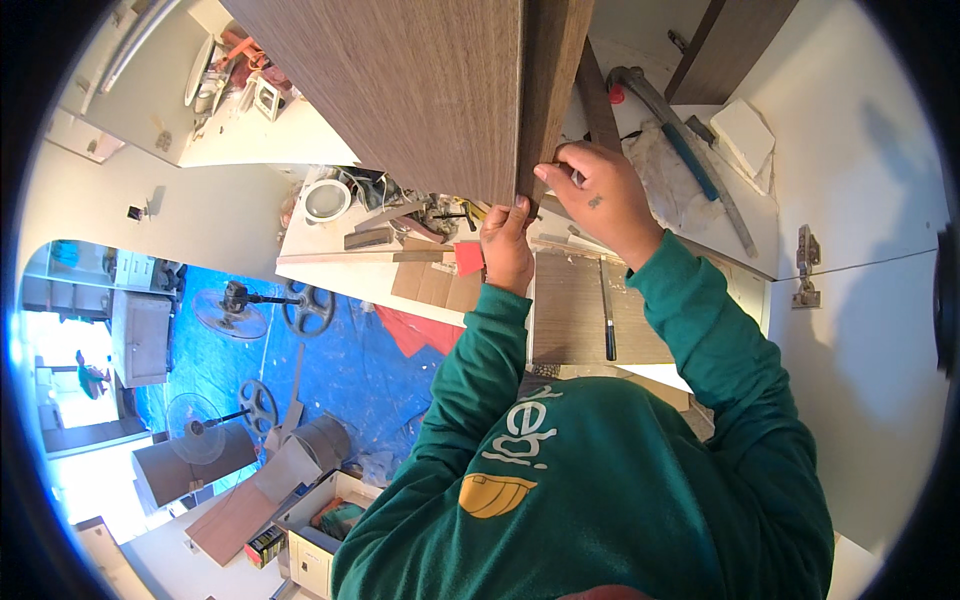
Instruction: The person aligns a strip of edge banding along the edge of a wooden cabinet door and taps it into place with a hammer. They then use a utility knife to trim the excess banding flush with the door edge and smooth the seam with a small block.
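A large brown wood-grain panel (410,90) stands in front of me, rising past the top of the view. My left hand (508,248) grips its near lower corner, thumb on the edge. Along the panel's right side runs a narrow wood-grain face (550,85). My right hand (610,200) is closed against that face, thumb and fingers bent together; whatever they pinch is too small to make out. Below the hands, a long thin blade with a black handle (610,340) lies on a flat brown board (565,315).
A hammer (690,160) with a teal grip lies at the right by a white block (745,135). Offcuts and a round white fitting (326,201) clutter the bench to the left. Fans (232,310) stand on blue floor sheeting (350,365). A metal hinge (806,265) juts from the right-hand white panel.
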Tool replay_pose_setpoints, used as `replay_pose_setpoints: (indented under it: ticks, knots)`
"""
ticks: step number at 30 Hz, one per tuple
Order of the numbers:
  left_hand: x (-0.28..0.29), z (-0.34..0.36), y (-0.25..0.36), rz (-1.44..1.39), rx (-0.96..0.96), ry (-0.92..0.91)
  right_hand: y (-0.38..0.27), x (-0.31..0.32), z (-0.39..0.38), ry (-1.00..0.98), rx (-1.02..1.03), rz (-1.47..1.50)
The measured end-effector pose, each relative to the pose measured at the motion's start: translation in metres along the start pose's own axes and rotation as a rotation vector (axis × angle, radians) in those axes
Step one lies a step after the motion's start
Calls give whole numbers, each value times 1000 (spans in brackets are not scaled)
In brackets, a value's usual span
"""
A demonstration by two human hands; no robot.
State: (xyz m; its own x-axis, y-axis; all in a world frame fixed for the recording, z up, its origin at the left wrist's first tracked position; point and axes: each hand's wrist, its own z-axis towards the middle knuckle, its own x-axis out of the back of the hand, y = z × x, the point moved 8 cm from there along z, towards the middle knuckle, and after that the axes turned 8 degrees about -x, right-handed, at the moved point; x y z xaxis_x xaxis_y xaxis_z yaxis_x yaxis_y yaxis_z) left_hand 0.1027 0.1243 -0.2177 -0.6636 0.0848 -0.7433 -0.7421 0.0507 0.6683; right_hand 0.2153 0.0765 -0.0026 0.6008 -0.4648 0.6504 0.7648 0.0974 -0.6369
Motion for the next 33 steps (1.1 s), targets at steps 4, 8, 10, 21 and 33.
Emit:
replay_pose_setpoints:
  ticks: [4,8,10,21,33]
  knots:
    - [-3,1,-1,-11,19,-5,8,-16,0,-64,13,-55]
    - [-2,0,-3,-18,54,-7,7,-14,-2,-28,57,-34]
    - [-2,-1,-5,-39,63,4,9,-15,-2,-24,48,-29]
    - [-10,-7,1,41,61,51,5,-8,-4,6,74,-1]
    - [-66,-64,77,896,-468,-230,-1,1,-2,50,126,-33]
